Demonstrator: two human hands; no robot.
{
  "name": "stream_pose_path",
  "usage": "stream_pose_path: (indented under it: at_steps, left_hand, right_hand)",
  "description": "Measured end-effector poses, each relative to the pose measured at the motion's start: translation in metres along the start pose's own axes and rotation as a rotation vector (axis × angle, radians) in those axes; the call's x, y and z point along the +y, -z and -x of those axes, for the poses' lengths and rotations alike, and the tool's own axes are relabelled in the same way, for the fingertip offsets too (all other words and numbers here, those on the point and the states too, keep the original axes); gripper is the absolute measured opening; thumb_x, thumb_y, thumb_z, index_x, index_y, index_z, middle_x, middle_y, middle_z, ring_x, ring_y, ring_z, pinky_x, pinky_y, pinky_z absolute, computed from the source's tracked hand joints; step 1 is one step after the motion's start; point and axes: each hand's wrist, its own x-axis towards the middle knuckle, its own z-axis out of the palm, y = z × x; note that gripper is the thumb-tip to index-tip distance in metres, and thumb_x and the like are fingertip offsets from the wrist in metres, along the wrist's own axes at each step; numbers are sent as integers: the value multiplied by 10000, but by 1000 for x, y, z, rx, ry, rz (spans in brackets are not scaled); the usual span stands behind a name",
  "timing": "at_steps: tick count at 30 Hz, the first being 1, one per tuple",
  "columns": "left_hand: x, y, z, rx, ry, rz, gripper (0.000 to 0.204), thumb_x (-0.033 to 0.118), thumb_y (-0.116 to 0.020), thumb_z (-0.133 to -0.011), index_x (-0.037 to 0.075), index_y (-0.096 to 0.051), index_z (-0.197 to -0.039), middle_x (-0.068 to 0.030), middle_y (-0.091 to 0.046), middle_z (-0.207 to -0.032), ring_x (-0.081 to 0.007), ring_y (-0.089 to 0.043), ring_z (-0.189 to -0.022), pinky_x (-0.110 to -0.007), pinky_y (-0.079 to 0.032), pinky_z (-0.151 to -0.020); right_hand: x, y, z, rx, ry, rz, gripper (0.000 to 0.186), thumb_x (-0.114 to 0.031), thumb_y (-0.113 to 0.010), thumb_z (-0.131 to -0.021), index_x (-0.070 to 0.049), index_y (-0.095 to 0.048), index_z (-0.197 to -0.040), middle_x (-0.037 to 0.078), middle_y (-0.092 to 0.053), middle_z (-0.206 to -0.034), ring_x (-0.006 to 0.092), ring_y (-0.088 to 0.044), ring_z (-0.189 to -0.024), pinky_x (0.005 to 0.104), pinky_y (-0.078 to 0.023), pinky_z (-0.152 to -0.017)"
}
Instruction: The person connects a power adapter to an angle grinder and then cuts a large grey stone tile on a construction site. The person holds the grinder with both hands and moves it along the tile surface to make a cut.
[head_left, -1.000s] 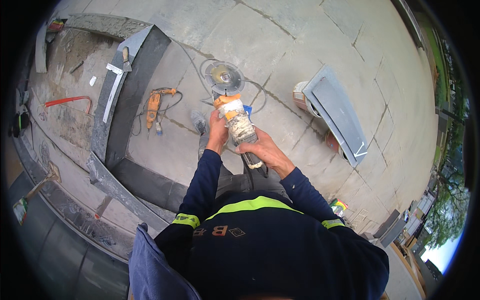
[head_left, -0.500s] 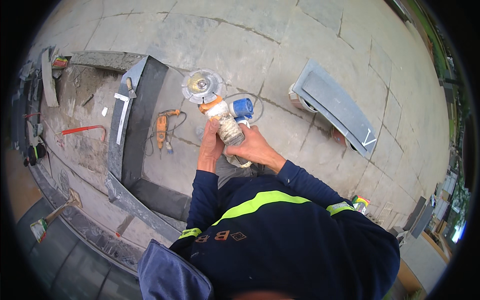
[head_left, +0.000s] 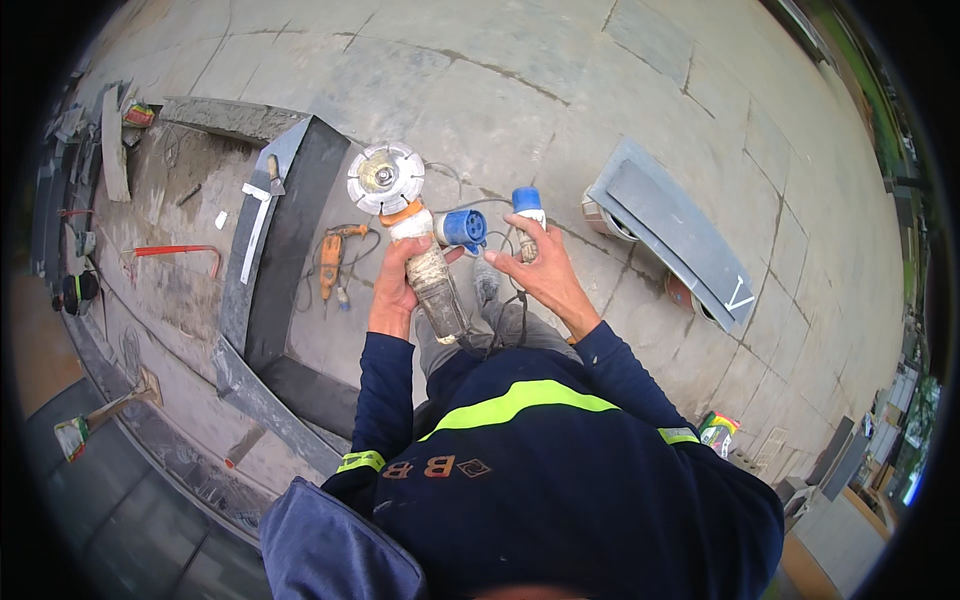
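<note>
My left hand [head_left: 398, 280] is shut on an angle grinder [head_left: 435, 295] with worn pale tape round its body and a segmented disc [head_left: 385, 178] at the top. A blue socket connector [head_left: 462, 229] lies against the grinder beside my left fingers; whether they hold it too is unclear. My right hand [head_left: 548, 272], just right of the socket, grips a blue and white plug [head_left: 526, 200] between thumb and fingers. Dark cord hangs below both hands toward my legs. The two connectors are apart.
An orange drill [head_left: 329, 262] lies on the paving left of my feet. Dark stone border pieces [head_left: 300, 220] frame a rough bed holding a red bar [head_left: 175, 251] and trowel. Grey slabs [head_left: 665, 225] rest on buckets at right. A brush [head_left: 140, 390] lies lower left.
The grinder has moved left and turned more upright. The blue connectors came into fuller view. My right hand has left the grinder's body, moved right and now holds the plug apart from it.
</note>
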Motion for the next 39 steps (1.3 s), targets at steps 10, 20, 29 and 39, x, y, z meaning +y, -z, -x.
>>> stream_pose_path:
  at_steps: [10,20,29,39]
  left_hand:
    - [-10,-25,16,-111,-113,226,719,238,-816,-807,-14,-600,-1444,-261,-659,-1394,-444,-665,-1328,-585,-573,-1160]
    - [16,-6,1,-87,-184,359,554,283,-789,-852,-16,-629,-1289,-195,-664,-1108,-417,-693,-1138,-722,-526,-1132]
    - [39,-4,15,-18,-167,315,598,354,-805,-889,-38,-615,-1300,-183,-638,-1110,-384,-690,-1110,-690,-556,-1100]
    - [27,-18,16,-105,-198,315,554,361,-789,-887,-2,-611,-1265,-153,-626,-1097,-339,-675,-1102,-640,-567,-1112]
  right_hand:
    - [6,-54,4,35,277,-180,660,-295,-937,-880,-118,-655,-1450,211,-603,-1332,363,-587,-1288,445,-508,-1105]
    - [4,-2,6,-86,101,-393,769,-331,-889,-951,-97,-511,-1578,181,-659,-1316,279,-675,-1144,395,-584,-971]
    - [-26,37,51,-474,-191,-194,489,-268,-749,-1064,-32,-604,-1466,38,-704,-1004,65,-576,-696,264,-474,-550]
    - [-28,13,54,-420,-367,-551,515,-322,-640,-1138,-34,-552,-1555,44,-690,-976,52,-511,-687,229,-376,-546]
